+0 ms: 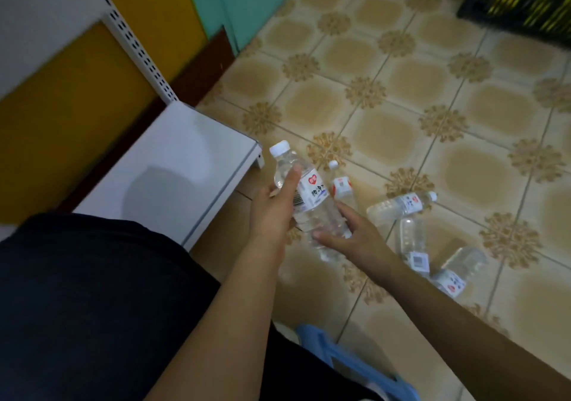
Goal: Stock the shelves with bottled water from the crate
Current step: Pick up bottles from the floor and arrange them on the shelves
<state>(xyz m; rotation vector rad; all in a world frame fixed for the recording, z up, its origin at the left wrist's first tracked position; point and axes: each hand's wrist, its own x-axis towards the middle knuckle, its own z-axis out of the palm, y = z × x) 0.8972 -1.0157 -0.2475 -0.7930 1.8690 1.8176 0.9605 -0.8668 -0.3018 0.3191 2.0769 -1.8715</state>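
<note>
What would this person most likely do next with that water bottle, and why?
Probably swing the held bottle left onto the white shelf. The left hand grips it, the right hand touches its base, and the shelf sits just beside it.

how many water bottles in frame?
5. One held in the left hand, right hand touching it: bottle. One just behind it. Three lying on the floor right. More may be hidden.
</note>
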